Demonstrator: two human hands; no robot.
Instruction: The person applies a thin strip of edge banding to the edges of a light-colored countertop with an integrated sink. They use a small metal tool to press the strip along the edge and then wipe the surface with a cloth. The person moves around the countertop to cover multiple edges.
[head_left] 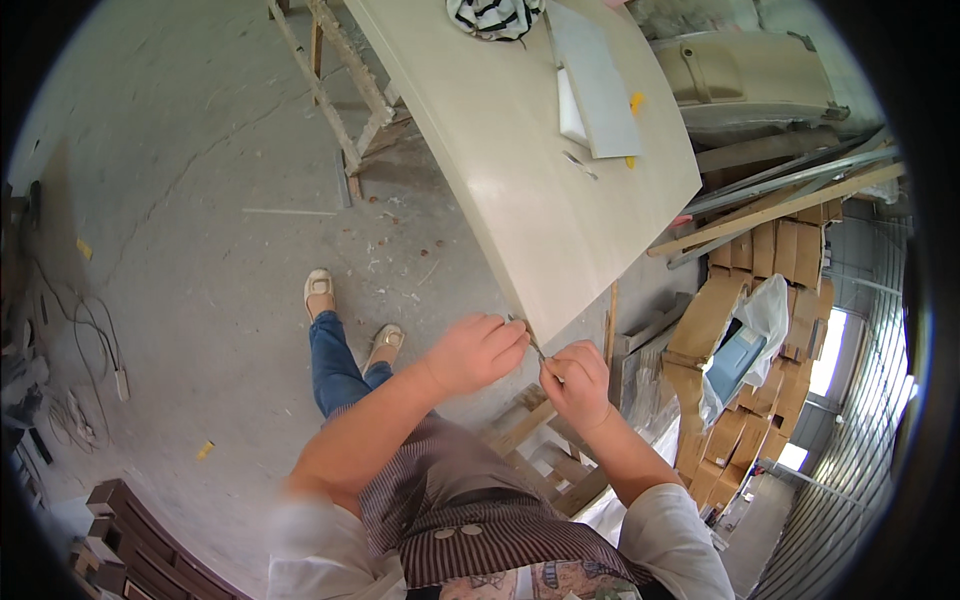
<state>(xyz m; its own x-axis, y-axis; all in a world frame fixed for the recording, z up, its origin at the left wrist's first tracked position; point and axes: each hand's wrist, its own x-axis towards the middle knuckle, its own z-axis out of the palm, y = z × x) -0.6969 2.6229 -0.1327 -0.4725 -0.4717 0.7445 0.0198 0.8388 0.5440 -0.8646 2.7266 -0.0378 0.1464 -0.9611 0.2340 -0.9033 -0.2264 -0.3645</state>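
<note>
Both hands meet at the panel's near corner

At far left, a grey cable point(105, 345) lies looped on the concrete floor point(200, 300), with dark brown boards point(130, 530) at lower left and a yellow scrap point(205, 450) between them and the person's feet. Next come the cream shoes point(319, 284), and beyond them a rough wooden trestle point(350, 75) beside the panel's left edge.

The left hand point(478, 355) is just left of the panel's near corner, fingers curled in and thumb pressed to them, closed on one end of a thin piece point(537, 352). That piece runs between the two hands, right at the corner; its kind is too small to tell. The cream panel point(540, 230) stretches away from the hands toward the top, a striped cloth point(495, 15) on its far end. The right hand point(576, 385), just below and right of the corner, is curled almost into a fist round the piece's other end.

Farther right, a pale slab point(600, 90) lies on the panel, a small slim tool point(580, 166) near it. Past the panel are long bars point(790, 180), a blue bin point(737, 360) and stacked cartons point(728, 440).
</note>
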